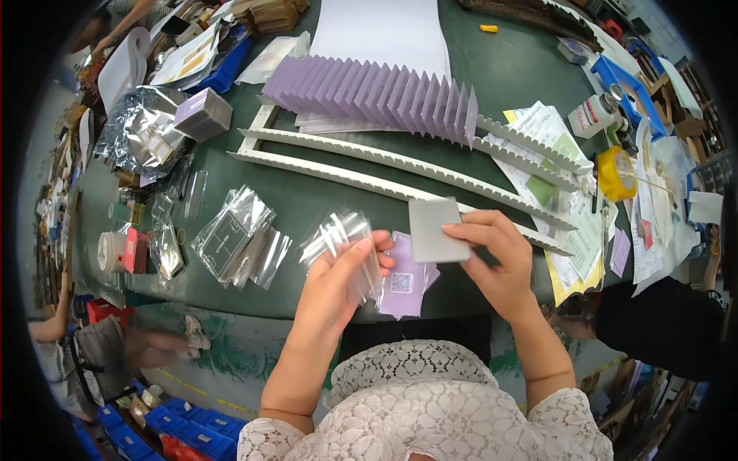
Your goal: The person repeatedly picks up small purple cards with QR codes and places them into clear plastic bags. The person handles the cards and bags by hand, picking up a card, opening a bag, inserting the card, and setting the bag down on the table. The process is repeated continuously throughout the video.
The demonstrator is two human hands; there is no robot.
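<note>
My left hand [342,273] is closed on a bunch of clear plastic sleeves [338,242], which fan out past its fingers. Between the thumb and fingers of my right hand [492,257] is a flat grey square plate [437,229], raised above the table. Under and between both hands lie several purple cards [403,284], the top one printed with a square code. Beyond them stands a long white notched rack [369,160]. A row of purple cards [377,96] stands upright in its far slots.
Packs of printed clear bags [233,238] lie left of my hands. A stack of cards in a clear box [203,115] sits farther back. Papers [550,146], a white bottle [593,115] and a yellow tape roll [615,174] are on the right. Other people are at both sides.
</note>
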